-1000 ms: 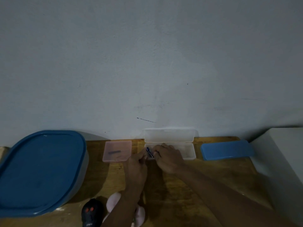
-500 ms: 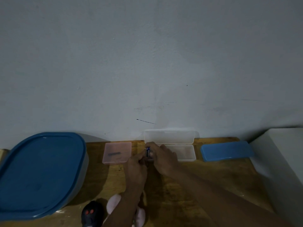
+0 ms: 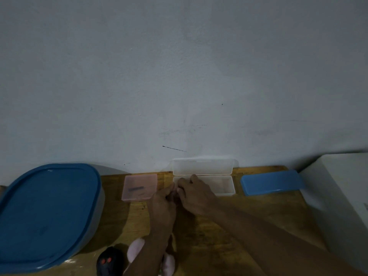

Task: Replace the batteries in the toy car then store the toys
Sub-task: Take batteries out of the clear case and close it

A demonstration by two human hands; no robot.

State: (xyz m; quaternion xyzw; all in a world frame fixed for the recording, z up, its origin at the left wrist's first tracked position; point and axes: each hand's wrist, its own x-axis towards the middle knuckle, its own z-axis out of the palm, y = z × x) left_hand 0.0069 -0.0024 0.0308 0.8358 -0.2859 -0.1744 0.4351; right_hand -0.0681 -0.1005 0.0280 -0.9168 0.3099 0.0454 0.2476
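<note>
Toy car (image 3: 108, 260): head view; a black rounded body with two red spots, on the wooden counter (image 3: 249, 212) at the near edge, left of the left forearm and well apart from both hands.
Left hand (image 3: 163, 203): reaches to the far side, fingers curled in against the right hand. What it holds, if anything, is hidden, so I cannot tell whether it is grasping.
Right hand (image 3: 196, 194): knuckles up, fingers bent, over the left end of the clear case. Its fingertips meet the left hand's. I cannot tell whether it is grasping anything.
Clear case (image 3: 224, 186): at the far edge of the counter, with its lid (image 3: 203, 166) standing upright against the wall (image 3: 179, 76).
Pink box (image 3: 139, 187): flat and translucent, just left of the hands, with a small dark thing showing through it.
Blue case (image 3: 270, 182): long and closed, right of the clear case and apart from it.
Large container (image 3: 47, 214): grey with a blue lid on, at the far left.
Pink toy (image 3: 135, 251): soft and pale, at the near edge, partly under the left forearm and just right of the toy car.
White box (image 3: 342, 206): at the right edge.
</note>
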